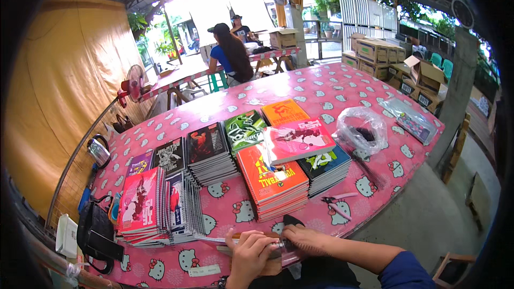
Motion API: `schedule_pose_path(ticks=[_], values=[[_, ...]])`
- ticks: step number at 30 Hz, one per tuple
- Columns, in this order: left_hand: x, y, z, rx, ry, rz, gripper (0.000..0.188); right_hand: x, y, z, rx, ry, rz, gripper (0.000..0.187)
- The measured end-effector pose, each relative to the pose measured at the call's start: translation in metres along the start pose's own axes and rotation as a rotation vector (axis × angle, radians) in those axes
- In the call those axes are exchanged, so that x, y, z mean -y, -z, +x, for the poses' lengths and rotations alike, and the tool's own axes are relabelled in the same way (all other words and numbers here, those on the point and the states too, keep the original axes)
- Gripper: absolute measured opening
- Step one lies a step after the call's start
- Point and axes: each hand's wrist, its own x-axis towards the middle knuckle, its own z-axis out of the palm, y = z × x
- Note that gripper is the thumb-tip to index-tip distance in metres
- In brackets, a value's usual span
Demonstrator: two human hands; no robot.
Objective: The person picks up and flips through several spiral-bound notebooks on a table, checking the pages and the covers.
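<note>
White-edged and thin, a flat paper pad [212,239] lies at the near edge of the pink cat-print tabletop [316,88], gripped under the left hand's [250,251] curled fingers. The right hand [301,237] bends beside it, its grip hidden. Bright-covered spiral notebooks [274,179] stand stacked, seemingly finished; the pad seems incomplete.

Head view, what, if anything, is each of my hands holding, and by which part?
Your left hand appears to hold a thin, pale, flat item by its right end. Whether your right hand holds anything cannot be told.
</note>
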Motion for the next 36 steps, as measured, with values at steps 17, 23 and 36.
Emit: schedule_pose_path(ticks=[17, 23, 36], values=[[0.001, -0.001, -0.001, 0.028, 0.029, -0.047, 0.013, -0.042, -0.012, -0.031, -0.206, 0.066, 0.125, 0.074], [-0.002, -0.002, 0.002, -0.031, 0.028, 0.028, 0.017, -0.045, -0.048, -0.053, -0.388, -0.024, 1.849, 0.08], [-0.004, 0.003, 0.013, -0.149, 0.078, -0.05, 0.014, -0.037, -0.009, -0.004, -0.102, 0.1, 2.082, 0.066]])
